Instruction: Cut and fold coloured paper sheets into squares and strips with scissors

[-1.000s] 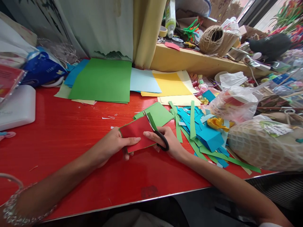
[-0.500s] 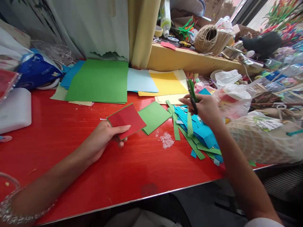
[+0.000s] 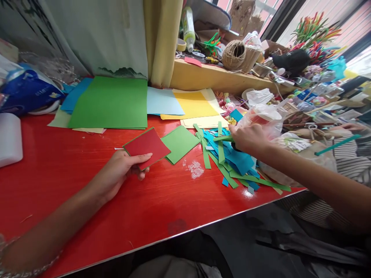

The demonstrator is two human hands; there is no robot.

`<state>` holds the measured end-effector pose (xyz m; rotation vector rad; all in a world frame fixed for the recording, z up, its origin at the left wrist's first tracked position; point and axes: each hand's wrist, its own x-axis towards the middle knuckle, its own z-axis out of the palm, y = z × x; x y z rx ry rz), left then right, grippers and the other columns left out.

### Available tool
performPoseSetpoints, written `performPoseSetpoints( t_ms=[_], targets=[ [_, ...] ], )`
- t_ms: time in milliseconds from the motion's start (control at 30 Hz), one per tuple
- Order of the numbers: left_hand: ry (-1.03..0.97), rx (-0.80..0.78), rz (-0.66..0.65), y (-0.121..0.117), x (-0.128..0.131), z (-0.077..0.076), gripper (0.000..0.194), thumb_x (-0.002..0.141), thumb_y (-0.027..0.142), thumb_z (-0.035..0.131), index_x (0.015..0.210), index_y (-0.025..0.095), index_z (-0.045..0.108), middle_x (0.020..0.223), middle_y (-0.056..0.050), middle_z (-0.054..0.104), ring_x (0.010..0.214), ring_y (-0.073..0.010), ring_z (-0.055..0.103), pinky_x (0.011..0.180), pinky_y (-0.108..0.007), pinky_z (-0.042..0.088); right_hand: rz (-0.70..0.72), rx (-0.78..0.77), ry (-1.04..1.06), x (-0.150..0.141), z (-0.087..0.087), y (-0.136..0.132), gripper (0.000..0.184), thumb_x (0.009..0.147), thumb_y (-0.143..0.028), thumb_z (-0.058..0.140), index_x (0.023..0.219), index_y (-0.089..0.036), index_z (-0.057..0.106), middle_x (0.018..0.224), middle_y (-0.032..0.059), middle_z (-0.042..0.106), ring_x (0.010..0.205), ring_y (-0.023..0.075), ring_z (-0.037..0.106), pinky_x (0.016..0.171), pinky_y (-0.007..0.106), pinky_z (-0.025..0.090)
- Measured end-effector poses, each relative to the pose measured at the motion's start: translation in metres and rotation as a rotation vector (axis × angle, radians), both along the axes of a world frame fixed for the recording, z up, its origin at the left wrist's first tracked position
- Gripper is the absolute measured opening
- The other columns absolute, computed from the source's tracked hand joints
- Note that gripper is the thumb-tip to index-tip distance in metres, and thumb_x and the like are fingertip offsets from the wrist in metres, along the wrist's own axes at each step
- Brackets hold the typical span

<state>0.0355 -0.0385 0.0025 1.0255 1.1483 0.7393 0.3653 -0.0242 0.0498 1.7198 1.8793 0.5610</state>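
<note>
Above table (image 3: 116, 227) | left fingers (image 3: 142, 158) pinch red card (image 3: 148, 143) | right fingers (image 3: 242, 134) grip scissors (image 3: 234, 146)

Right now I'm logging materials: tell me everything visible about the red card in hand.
The red card looks like flat, squarish paper, thin green edges showing beneath. The left hand holds it over the red table, thumb on top, fingers below; its right corner overlaps a light green sheet in this view.
</note>
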Motion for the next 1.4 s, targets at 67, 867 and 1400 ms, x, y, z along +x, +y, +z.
performPoseSetpoints(
  t_ms=[67, 867, 1400],
  targets=[
    [-0.006, -0.002, 0.001, -0.001, 0.001, 0.002, 0.030, 0.070, 0.031, 0.070, 0.046, 0.017, 0.060, 0.045, -0.001, 0.058, 0.040, -0.0076, 0.048, 0.045, -0.017, 0.042, -0.028, 0.009, -0.040, 0.001, 0.002, 0.000, 0.033, 0.081, 0.000, 0.037, 0.110, -0.002, 0.051, 0.074, 0.0190, 0.062, 0.068, 0.0232, 0.059, 0.057, 0.030, 0.022],
    [0.072, 0.091, 0.033, -0.003, 0.004, -0.002, 0.031, 0.068, 0.036, 0.070, 0.047, 0.017, 0.058, 0.045, -0.001, 0.057, 0.047, -0.0121, 0.052, 0.054, -0.022, 0.044, 0.226, 0.174, 0.150, -0.038, 0.050, -0.030, 0.059, 0.069, -0.028, 0.066, 0.120, -0.004, 0.049, 0.106, 0.0203, 0.056, 0.098, 0.0303, 0.050, 0.073, 0.036, 0.036],
    [0.008, 0.135, 0.057, -0.006, 0.007, -0.007, 0.031, 0.073, 0.037, 0.064, 0.052, 0.016, 0.052, 0.041, 0.002, 0.049, 0.036, -0.0087, 0.040, 0.043, -0.023, 0.032, 0.152, -0.326, 1.128, -0.112, 0.000, -0.042, 0.041, 0.079, -0.042, 0.061, 0.113, -0.020, 0.057, 0.105, 0.0109, 0.062, 0.088, 0.0232, 0.061, 0.069, 0.034, 0.048]
  ],
)
